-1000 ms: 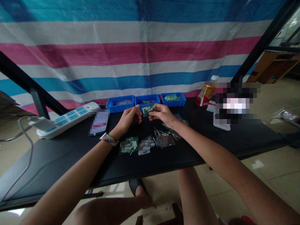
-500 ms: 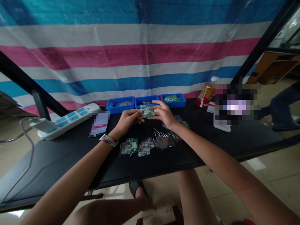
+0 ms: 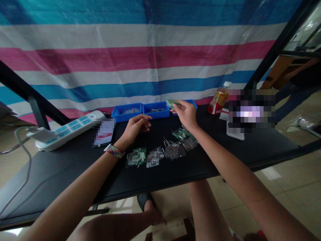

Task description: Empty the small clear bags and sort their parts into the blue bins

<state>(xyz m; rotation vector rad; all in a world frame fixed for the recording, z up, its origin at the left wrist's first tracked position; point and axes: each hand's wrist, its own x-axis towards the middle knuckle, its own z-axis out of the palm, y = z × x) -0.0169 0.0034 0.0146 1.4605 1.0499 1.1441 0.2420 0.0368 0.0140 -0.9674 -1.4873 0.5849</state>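
the right hand (image 3: 187,113) pinches a green packet (image 3: 170,101) endwise, probably for control; the left hand (image 3: 136,126), apart, curls loosely empty.

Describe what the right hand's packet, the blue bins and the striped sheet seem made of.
Packet in the right hand: probably thin plastic film, greenish and translucent, though blurred.
Blue bins: likely rigid moulded plastic, evenly coloured with straight walls.
Striped sheet: perhaps plastic tarpaulin, slightly glossy, given its creases and pale sheen.
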